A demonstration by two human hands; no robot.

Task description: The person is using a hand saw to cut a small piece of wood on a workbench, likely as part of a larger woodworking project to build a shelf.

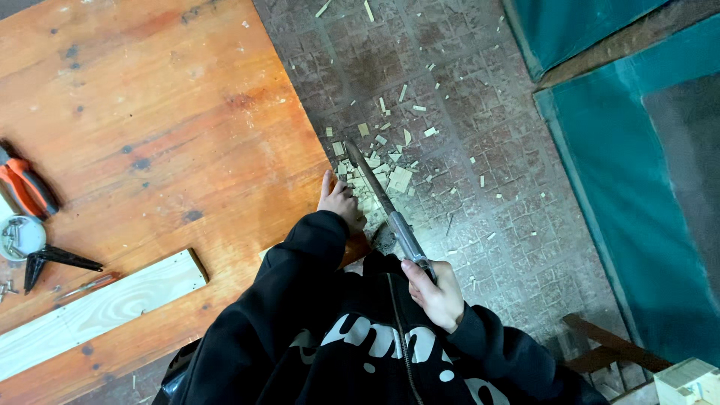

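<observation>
- Head view: right hand clenched round the grey handle of a long flat-bladed metal cutting tool, blade angled out past the edge of the worn orange-brown wooden table.
- Left hand rests at the table edge just beside the blade; whether it grips anything I cannot tell.
- Pale wood chips lie on the dark patterned floor under the blade tip.
- Risk, my judgement: a slip of the blade could catch the left fingers, since they sit so close.
- Container: small round metal tin at the table's left edge, holding what look like screws.
- Near it: orange-handled pliers, black-handled snips, pale pine plank.
</observation>
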